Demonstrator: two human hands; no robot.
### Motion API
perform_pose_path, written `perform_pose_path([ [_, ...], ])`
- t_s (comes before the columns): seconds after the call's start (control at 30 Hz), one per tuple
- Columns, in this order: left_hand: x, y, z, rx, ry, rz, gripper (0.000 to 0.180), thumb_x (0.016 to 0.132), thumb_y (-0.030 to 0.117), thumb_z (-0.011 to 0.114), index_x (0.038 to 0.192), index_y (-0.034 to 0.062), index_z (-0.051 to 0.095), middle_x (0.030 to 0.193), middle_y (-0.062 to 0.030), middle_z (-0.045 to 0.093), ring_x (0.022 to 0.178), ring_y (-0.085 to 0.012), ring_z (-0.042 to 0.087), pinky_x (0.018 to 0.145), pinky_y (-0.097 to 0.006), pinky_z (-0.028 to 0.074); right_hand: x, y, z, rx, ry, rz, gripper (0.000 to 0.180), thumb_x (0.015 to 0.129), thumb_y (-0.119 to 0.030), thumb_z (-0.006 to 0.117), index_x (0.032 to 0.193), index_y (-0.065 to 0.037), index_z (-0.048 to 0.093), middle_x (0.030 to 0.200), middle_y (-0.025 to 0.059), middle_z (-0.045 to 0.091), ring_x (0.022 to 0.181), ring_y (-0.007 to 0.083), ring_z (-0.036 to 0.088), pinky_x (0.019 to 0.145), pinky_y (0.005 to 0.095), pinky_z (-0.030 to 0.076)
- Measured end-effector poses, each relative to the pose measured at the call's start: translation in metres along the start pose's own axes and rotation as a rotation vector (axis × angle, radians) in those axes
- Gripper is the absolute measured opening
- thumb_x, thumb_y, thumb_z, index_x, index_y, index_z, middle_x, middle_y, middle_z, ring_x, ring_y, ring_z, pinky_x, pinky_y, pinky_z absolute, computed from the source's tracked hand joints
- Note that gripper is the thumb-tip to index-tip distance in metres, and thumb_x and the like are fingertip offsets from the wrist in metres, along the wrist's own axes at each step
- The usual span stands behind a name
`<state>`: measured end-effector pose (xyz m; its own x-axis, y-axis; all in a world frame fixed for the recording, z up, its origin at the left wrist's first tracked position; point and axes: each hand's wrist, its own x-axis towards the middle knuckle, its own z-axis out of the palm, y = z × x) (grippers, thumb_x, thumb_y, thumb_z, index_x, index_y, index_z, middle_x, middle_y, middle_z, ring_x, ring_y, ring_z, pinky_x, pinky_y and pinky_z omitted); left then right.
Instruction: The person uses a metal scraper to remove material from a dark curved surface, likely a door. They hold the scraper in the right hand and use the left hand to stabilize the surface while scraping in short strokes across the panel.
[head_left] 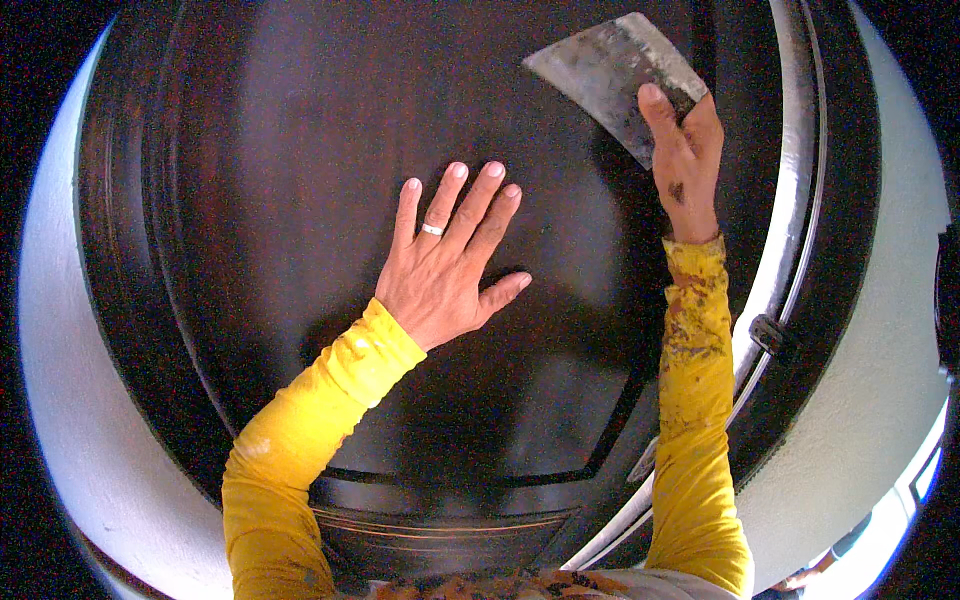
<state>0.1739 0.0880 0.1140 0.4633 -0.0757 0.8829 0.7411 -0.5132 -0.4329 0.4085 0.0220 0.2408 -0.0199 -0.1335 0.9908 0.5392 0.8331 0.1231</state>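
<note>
My left hand (pixel 440 265) lies spread against a dark brown door panel (pixel 330 230), fingers apart, a pale ring on one of them. It holds nothing. Higher up and to the right, my right hand (pixel 685 165) grips a flat, four-cornered grey sheet (pixel 610 75). Its thumb presses on the sheet's face, while the other fingers are hidden behind it. Dark smudges mark the sheet, and a lighter worn band runs along its upper right edge. Whether it is a scraper blade or an abrasive sheet, I cannot tell. Stains cover the yellow right sleeve (pixel 695 370).
A pale strip (pixel 797 150) runs down the door's right side, with a small dark fitting (pixel 767 334) on it. White walls (pixel 70 330) flank the dark frame. Bright light enters at the lower right, and a lower door panel (pixel 440 535) sits near my body.
</note>
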Motion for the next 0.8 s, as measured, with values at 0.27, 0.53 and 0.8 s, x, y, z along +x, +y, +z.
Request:
perform_pose_path([
  [0.27, -0.003, 0.0, 0.003, 0.002, -0.002, 0.001, 0.08, 0.093, 0.062, 0.046, 0.153, 0.011, 0.033, 0.162, -0.0119, 0.023, 0.149, -0.0369, 0.019, 0.117, -0.061, 0.015, 0.002, 0.003, 0.012, -0.026, 0.035, -0.029, 0.03, 0.096, -0.024, 0.066, 0.112, 0.001, 0.06, 0.102, 0.0081, 0.067, 0.092, 0.0153, 0.06, 0.084, 0.0293, 0.048],
  [0.53, -0.003, 0.001, 0.007, 0.003, -0.002, 0.003, 0.08, 0.094, 0.063, 0.045, 0.153, 0.0108, 0.033, 0.163, -0.0119, 0.023, 0.15, -0.037, 0.017, 0.117, -0.061, 0.013, 0.006, 0.004, 0.01, -0.042, 0.014, -0.019, 0.027, 0.096, -0.021, 0.065, 0.112, 0.0, 0.059, 0.102, 0.0072, 0.067, 0.092, 0.0144, 0.059, 0.084, 0.0287, 0.048],
  [0.8, -0.001, 0.001, 0.011, -0.01, -0.001, 0.001, 0.079, 0.094, 0.063, 0.045, 0.152, 0.0104, 0.035, 0.163, -0.012, 0.023, 0.15, -0.0365, 0.016, 0.117, -0.06, 0.013, 0.006, 0.005, 0.01, -0.001, 0.006, 0.014, 0.029, 0.096, -0.022, 0.065, 0.115, 0.0, 0.059, 0.103, 0.0075, 0.067, 0.093, 0.015, 0.06, 0.085, 0.0289, 0.048],
])
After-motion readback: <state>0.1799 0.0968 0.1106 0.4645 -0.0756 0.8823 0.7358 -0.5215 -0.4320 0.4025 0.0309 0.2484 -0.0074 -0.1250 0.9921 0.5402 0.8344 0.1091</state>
